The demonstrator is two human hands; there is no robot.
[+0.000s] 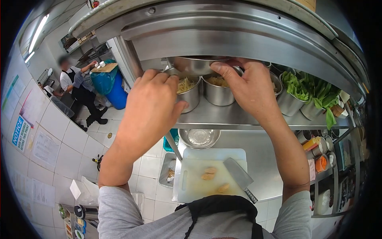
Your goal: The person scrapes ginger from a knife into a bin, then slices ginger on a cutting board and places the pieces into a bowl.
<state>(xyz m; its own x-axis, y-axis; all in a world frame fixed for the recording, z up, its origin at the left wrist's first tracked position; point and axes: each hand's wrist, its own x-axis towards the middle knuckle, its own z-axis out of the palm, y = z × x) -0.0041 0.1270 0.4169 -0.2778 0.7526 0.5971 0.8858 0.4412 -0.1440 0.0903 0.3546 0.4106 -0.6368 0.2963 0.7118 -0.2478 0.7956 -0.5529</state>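
Note:
Under the upper shelf, my right hand point(250, 81) grips a stainless steel bowl point(195, 67), thumb against its near side and fingers behind. My left hand point(153, 105) is at the bowl's left, fingers curled and thumb pointing right; its fingertips are hidden, and I cannot tell what they grip. Below the bowl stand metal containers: one with pale shredded food point(186, 85) beside my left hand, another with yellowish pieces point(218, 81) by my right thumb. Farther right, leafy greens point(296, 85) fill more containers.
On the lower counter, a white cutting board point(193, 157) bears several orange-brown pieces point(209, 173) and a cleaver point(238, 172). Behind it sits an empty steel bowl point(199, 138). A person point(75, 81) works far left near a blue bin point(113, 89). Small containers point(321, 162) line the right.

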